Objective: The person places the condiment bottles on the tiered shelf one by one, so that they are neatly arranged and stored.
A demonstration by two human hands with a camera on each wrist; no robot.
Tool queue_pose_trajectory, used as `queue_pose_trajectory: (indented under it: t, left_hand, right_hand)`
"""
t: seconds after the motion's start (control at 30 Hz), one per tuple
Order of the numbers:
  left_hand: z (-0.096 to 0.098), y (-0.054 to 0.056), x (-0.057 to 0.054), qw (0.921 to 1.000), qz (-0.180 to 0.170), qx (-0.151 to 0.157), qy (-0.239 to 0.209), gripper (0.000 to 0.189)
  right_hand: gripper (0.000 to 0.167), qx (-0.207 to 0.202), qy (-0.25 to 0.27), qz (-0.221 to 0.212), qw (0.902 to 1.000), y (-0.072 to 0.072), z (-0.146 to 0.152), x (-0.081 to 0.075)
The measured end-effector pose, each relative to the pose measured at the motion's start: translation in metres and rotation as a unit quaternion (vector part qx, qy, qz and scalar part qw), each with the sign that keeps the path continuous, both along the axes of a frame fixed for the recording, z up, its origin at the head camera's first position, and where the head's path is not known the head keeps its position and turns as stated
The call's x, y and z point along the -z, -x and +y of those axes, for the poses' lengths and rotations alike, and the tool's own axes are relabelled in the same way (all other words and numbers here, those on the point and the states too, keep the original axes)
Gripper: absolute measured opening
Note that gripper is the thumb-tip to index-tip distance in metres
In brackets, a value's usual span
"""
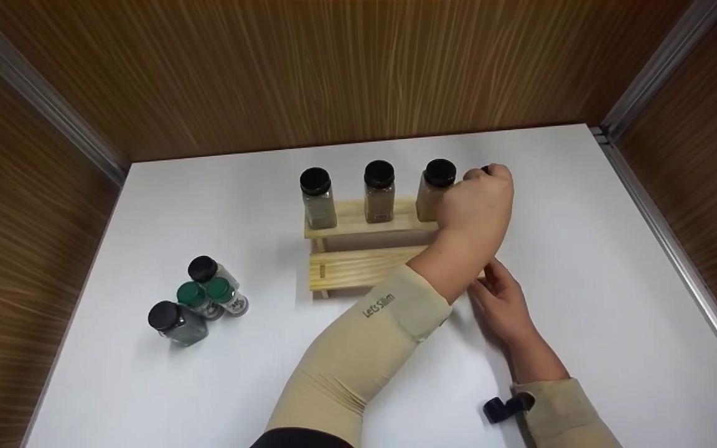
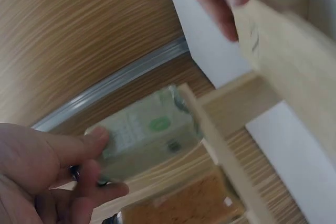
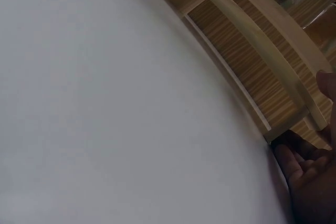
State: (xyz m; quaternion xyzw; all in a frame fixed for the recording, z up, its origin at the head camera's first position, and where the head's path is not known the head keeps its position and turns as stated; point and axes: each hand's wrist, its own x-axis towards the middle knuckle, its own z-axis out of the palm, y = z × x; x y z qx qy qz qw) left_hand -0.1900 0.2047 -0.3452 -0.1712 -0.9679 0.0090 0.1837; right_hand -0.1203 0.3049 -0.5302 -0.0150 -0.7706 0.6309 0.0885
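Fingers and thumb of the left hand [image 1: 478, 202] pinch a square, clear, green-marked jar [image 2: 147, 129] near its cap, at the upper shelf's right end on a two-tier pale wooden rack [image 1: 358, 270]. The right hand [image 1: 505, 305] grips the rack's lower right end. Three black-capped jars [image 1: 379, 202] share the upper shelf; the left forearm [image 1: 358, 348] covers part of the lower. Toward the white tabletop's [image 1: 147, 398] left edge cluster two black-capped jars [image 1: 185, 330] and two green-capped shakers [image 1: 233, 301].

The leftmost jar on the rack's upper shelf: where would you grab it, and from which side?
I'd pinch the jar just under its black cap, coming from above and the left. It stands upright on the upper shelf with its cap uncovered, and its nearest neighbour, the middle jar, is on its right, so the left side should give fingers more room.
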Motion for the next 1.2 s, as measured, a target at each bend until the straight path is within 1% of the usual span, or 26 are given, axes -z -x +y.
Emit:
queue_pose_trajectory:
  t: [0.07, 0.17, 0.27, 0.37, 0.47, 0.57, 0.63, 0.73, 0.77, 0.83, 0.9, 0.93, 0.97, 1.0, 1.1, 1.17, 1.2]
  left_hand:
    - [0.001, 0.002, 0.001, 0.9991, 0.042, -0.009, 0.001, 0.024]
    - [0.001, 0.007, 0.004, 0.9945, 0.103, -0.019, -0.001, 0.021]
    - [0.0, 0.013, 0.005, 0.9891, 0.146, -0.018, -0.001, 0.022]
    - [0.0, 0.018, 0.006, 0.986, 0.166, -0.014, 0.005, 0.023]
    - [-0.001, 0.023, 0.008, 0.9841, 0.177, -0.015, 0.007, 0.025]
    - [-0.001, 0.026, 0.01, 0.9843, 0.175, -0.016, 0.01, 0.026]
    - [-0.001, 0.025, 0.01, 0.9859, 0.166, -0.014, 0.014, 0.025]
    - [-0.005, 0.023, 0.006, 0.9916, 0.128, -0.004, 0.014, 0.025]
    - [-0.007, 0.021, 0.003, 0.9938, 0.11, 0.007, 0.009, 0.027]
    - [-0.013, 0.017, -0.002, 0.996, 0.083, 0.033, -0.009, 0.038]
    - [-0.023, 0.013, -0.007, 0.9941, 0.072, 0.066, -0.046, 0.051]
    - [-0.029, 0.012, -0.009, 0.9914, 0.076, 0.082, -0.068, 0.057]
    - [-0.035, 0.01, -0.01, 0.987, 0.085, 0.098, -0.095, 0.061]
    - [-0.041, 0.009, -0.011, 0.9811, 0.1, 0.11, -0.124, 0.06]
    - [-0.06, 0.008, -0.015, 0.9567, 0.138, 0.14, -0.214, 0.063]
    - [-0.072, 0.009, -0.017, 0.938, 0.159, 0.154, -0.267, 0.063]
    - [-0.078, 0.009, -0.018, 0.9301, 0.169, 0.156, -0.286, 0.064]
  right_hand:
    - [0.06, 0.0, 0.005, -0.003, 1.0, 0.0, 0.0, 0.001]
    - [0.062, -0.002, 0.013, -0.006, 0.9999, 0.001, 0.0, 0.002]
    - [0.064, -0.006, 0.018, -0.009, 0.9998, 0.002, -0.001, 0.002]
    - [0.064, -0.007, 0.018, -0.017, 0.9997, 0.002, 0.0, 0.001]
    - [0.065, -0.009, 0.019, -0.028, 0.9994, 0.002, 0.0, 0.0]
    - [0.065, -0.01, 0.013, -0.034, 0.9993, 0.002, 0.001, 0.0]
    - [0.064, -0.01, 0.011, -0.033, 0.9993, 0.002, 0.001, 0.001]
    - [0.064, -0.011, 0.013, -0.03, 0.9994, 0.003, 0.001, 0.001]
    - [0.064, -0.012, 0.014, -0.029, 0.9994, 0.003, 0.0, 0.001]
    - [0.065, -0.015, 0.014, -0.028, 0.9994, 0.004, -0.001, 0.001]
    - [0.065, -0.016, 0.009, -0.029, 0.9994, 0.005, -0.002, 0.001]
    - [0.065, -0.016, 0.009, -0.029, 0.9994, 0.005, -0.003, 0.002]
    - [0.065, -0.016, 0.008, -0.029, 0.9994, 0.005, -0.003, 0.002]
    - [0.064, -0.015, 0.007, -0.027, 0.9995, 0.005, -0.004, 0.002]
    - [0.063, -0.015, 0.005, -0.02, 0.9997, 0.005, -0.004, 0.003]
    - [0.063, -0.015, 0.005, -0.014, 0.9998, 0.006, -0.003, 0.003]
    - [0.063, -0.015, 0.005, -0.012, 0.9998, 0.006, -0.002, 0.002]
